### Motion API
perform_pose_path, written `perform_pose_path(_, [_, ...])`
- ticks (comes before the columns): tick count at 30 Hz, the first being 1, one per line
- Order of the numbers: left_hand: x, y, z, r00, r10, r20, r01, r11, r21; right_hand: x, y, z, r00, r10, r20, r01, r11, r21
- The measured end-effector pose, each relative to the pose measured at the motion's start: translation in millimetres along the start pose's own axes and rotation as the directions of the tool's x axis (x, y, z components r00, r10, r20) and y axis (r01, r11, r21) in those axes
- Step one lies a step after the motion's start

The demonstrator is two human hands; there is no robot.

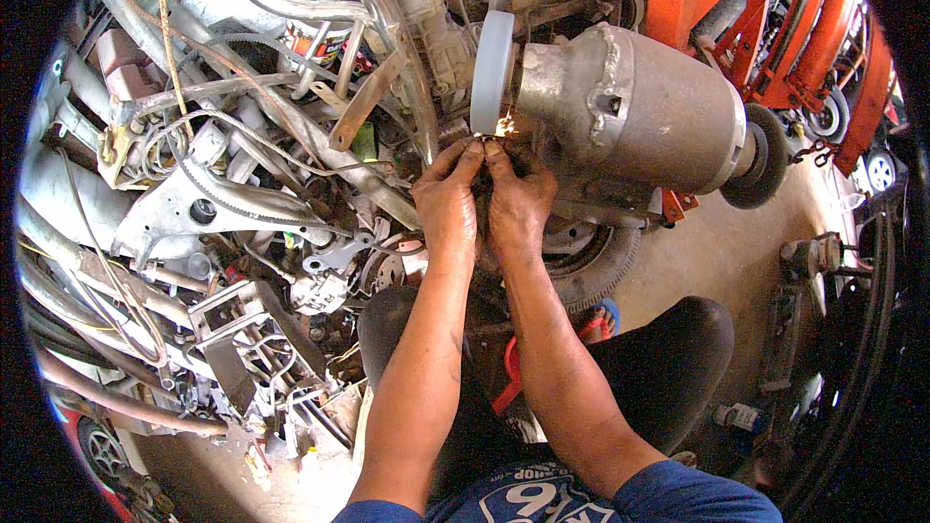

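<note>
Small metal piece [485, 138], mostly hidden, pinched between the clamped fingertips [473, 149] of the left hand [448, 199] and right hand [520, 201] at the lower edge of the grinding wheel [491, 76], amid sparks [505, 124]; a slipping grip could let the wheel graze skin. Farther out, lower right, a white bottle [742, 416], contents hidden

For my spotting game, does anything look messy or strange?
Yes: the scrap metal on the left is tangled, pieces crossing every way. Sparks glow beside the grinding wheel, close to the bare left hand and right hand.
</note>
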State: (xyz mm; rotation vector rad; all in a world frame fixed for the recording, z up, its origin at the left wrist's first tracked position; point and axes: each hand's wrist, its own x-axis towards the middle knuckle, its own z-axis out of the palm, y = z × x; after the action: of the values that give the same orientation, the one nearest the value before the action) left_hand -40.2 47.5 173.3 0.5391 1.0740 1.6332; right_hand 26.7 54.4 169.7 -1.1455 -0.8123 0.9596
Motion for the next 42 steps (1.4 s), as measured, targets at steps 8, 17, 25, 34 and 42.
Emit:
perform_pose_path(8, [1, -1, -4, 1.0, -0.009, -0.005, 0.009, 1.0, -0.029, -5, -10, 0, 0.999, 0.008, 0.042, -0.005, 0.998, -0.069])
perform_pose_path(17, [3, -4, -5, 0.999, 0.008, -0.048, -0.009, 1.0, -0.027, -4, -6, 7, 0.996, -0.087, 0.002, 0.087, 0.996, 0.002])
perform_pose_path(25, [2, -2, -6, 1.0, -0.001, 0.021, 0.0, 0.997, 0.078, -3, -2, 5, 0.999, -0.03, -0.013, 0.029, 0.996, -0.081])
perform_pose_path(34, [0, -3, -3, 0.999, -0.002, 0.048, 0.0, 0.999, 0.047, -2, 1, 4, 0.997, -0.072, -0.037, 0.07, 0.996, -0.053])
perform_pose_path(42, [-2, 1, 1, 0.999, -0.038, 0.013, 0.038, 0.999, -0.004, -5, -8, 2, 0.998, -0.048, -0.045, 0.043, 0.994, -0.104])
